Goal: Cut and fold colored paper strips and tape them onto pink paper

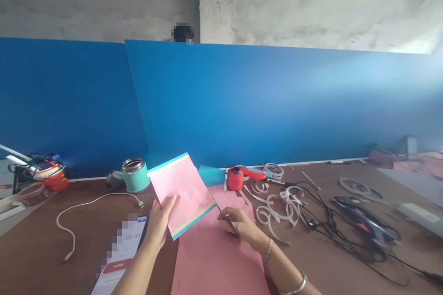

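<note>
My left hand [161,219] grips a pink sheet of paper [182,189] by its lower left side, thumb on top. The sheet is held up and tilted, with yellow and blue strips along its top and bottom edges. My right hand [238,227] is closed around what look like black-handled scissors [229,224]. Their thin blade points up and left at the sheet's right edge near the lower corner; whether it touches the paper I cannot tell. Below both hands lies a larger pink sheet [218,267] on the brown table.
A phone [126,249] lies left, beside a white cable [74,221]. Behind stand a teal cup [134,177] and a red roll [236,179]. Curled white strips [282,207], black cables [328,221] and a dark tool [367,226] spread rightward. A blue partition [259,101] closes the back; a person's head shows above.
</note>
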The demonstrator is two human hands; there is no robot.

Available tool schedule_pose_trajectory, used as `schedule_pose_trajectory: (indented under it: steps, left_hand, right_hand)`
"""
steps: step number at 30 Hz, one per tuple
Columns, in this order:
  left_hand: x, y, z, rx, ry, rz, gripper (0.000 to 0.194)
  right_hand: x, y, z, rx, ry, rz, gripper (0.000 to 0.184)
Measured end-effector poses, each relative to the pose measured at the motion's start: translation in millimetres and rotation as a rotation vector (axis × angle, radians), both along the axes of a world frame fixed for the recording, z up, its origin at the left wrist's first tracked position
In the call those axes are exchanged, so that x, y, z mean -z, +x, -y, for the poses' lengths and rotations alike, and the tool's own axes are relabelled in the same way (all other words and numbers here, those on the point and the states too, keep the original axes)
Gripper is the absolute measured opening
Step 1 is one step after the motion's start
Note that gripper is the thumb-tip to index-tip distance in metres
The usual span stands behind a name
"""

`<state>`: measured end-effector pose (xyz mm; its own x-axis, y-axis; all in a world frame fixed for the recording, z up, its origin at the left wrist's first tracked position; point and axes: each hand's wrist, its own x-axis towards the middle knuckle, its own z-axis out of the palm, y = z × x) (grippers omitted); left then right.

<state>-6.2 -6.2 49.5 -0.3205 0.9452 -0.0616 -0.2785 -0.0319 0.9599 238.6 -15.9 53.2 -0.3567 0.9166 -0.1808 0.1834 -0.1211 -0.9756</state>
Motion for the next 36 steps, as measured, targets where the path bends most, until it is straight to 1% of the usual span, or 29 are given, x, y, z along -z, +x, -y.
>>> schedule_pose_trajectory:
  steps: [7, 11, 20, 36]
  left_hand:
    - [2.2, -1.2, -0.7, 0.001, 0.021, 0.009, 0.050]
    - [3.9, -1.5, -1.3, 0.008, 0.020, 0.016, 0.051]
    - [9.2, -4.2, -3.1, 0.006, 0.063, -0.035, 0.050]
    - [7.4, -3.3, -3.1, -0.005, 0.039, -0.001, 0.049]
  right_hand:
    - [-0.9, 0.5, -0.2, 0.006, 0.008, 0.021, 0.018]
    - [-0.6, 0.2, -1.4, -0.005, -0.019, 0.034, 0.020]
    - [3.4, 0.4, -2.2, -0.004, -0.001, 0.046, 0.020]
    - [3.0, 1.0, -2.3, 0.003, 0.010, 0.059, 0.019]
